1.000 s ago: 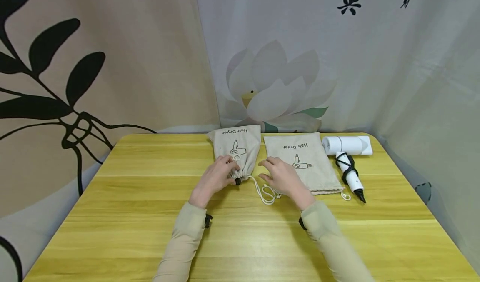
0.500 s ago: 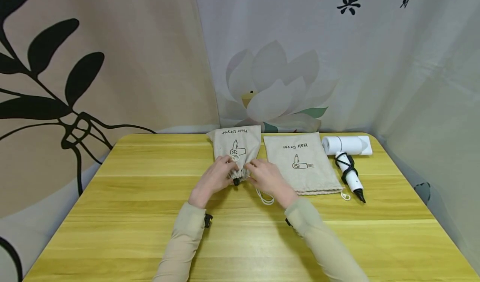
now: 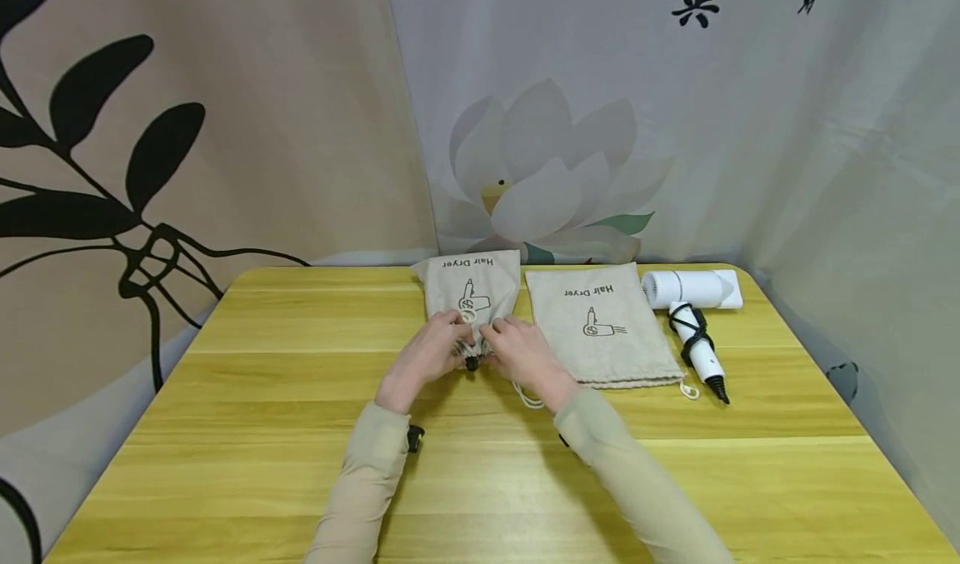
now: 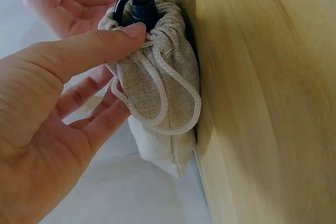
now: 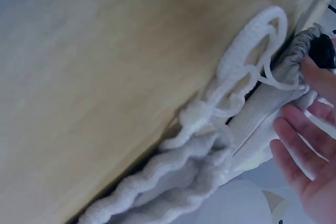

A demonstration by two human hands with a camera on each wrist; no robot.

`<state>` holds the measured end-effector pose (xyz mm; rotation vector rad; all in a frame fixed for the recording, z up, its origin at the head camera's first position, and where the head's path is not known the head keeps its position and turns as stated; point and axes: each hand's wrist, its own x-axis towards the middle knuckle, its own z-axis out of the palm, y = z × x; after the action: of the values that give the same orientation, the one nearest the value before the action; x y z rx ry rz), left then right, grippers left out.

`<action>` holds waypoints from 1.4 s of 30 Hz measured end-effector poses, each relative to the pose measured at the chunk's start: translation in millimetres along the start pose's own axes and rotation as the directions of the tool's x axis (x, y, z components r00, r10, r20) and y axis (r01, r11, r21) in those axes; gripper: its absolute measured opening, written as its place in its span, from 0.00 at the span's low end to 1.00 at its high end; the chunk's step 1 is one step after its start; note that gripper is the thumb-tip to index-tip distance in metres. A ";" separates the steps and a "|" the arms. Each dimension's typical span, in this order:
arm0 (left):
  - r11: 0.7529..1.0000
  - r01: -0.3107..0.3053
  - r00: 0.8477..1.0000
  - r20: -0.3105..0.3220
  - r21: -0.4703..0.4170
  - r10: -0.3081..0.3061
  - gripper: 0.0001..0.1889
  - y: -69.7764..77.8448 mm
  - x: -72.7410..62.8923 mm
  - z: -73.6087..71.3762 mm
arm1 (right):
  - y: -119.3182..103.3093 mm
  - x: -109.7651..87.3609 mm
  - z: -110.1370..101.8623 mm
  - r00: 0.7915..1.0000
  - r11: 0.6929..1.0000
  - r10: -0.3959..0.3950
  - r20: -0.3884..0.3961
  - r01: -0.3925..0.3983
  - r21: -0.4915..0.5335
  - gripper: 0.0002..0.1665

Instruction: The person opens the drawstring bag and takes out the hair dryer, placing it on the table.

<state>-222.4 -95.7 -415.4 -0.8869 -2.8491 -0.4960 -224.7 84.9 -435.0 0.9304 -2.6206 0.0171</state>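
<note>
In the head view, the filled drawstring bag [image 3: 498, 285] lies near the far edge of the wooden table [image 3: 247, 464], its gathered mouth toward the person and a black tip [image 3: 472, 364] poking out. The left hand [image 3: 431, 351] grips one side of that mouth and the right hand [image 3: 522, 354] the other. Just right of it, a second bag [image 3: 630, 360] lies flat, also printed "Hair Dryer"; beyond that lie a white cylinder [image 3: 693, 289] and a white handle [image 3: 705, 357] wrapped in black cord [image 3: 691, 336]. In the left wrist view, the left thumb presses the ruched rim beside the black looped tip, fingers behind the cloth, pinching it; a white drawstring [image 4: 189, 111] loops down the bag's side. In the right wrist view, somewhat blurred, the right thumb and forefinger pinch the puckered cloth, while the other fingers spread loosely alongside.
</note>
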 end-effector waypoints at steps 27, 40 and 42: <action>1.000 0.008 1.000 -0.013 0.005 -0.008 0.15 -2.3 -1.3 5.2 | -5.6 3.4 6.6 0.999 1.000 0.030 -0.036 -0.030 0.000 0.14; 0.997 0.003 0.993 -0.118 0.082 0.006 0.15 -3.2 -2.3 11.0 | -4.1 1.7 5.9 0.998 0.999 0.029 -0.061 -0.028 0.016 0.13; 0.997 0.006 0.992 -0.129 0.083 0.004 0.15 -2.9 -2.6 10.9 | -3.7 1.3 5.8 0.997 0.999 0.028 -0.066 -0.026 0.020 0.13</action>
<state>-222.1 -95.6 -427.0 -0.8081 -2.7315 -0.4154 -225.3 80.5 -440.4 0.8856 -2.5763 0.0791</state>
